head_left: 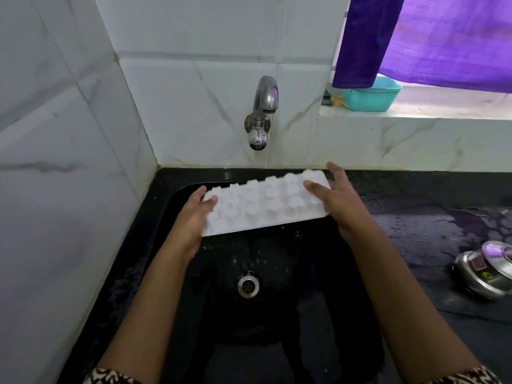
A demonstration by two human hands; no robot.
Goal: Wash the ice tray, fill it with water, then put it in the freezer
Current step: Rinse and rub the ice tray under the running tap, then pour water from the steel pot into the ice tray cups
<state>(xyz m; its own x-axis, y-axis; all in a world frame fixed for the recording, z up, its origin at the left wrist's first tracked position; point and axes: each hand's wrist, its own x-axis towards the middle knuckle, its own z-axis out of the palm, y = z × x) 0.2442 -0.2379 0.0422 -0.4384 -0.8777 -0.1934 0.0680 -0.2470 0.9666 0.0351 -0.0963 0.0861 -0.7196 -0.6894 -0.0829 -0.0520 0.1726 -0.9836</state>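
A white ice tray (263, 203) is held upside down over the black sink (166, 217), its bumpy underside facing up. My left hand (191, 217) grips its left end, thumb on top and fingers underneath. My right hand (336, 200) holds the right end, thumb on top and fingers reaching past the far edge. The steel tap (264, 106) sticks out of the tiled wall just behind the tray; no water runs from it. The drain (248, 286) lies below the tray, with drops scattered on the sink floor.
Wet black counter (415, 217) runs to the right, with a steel pot and lid (484, 273) near the right edge. A teal tub (371, 97) sits on the window ledge under a purple curtain (429, 40). White tiled walls close in at left and behind.
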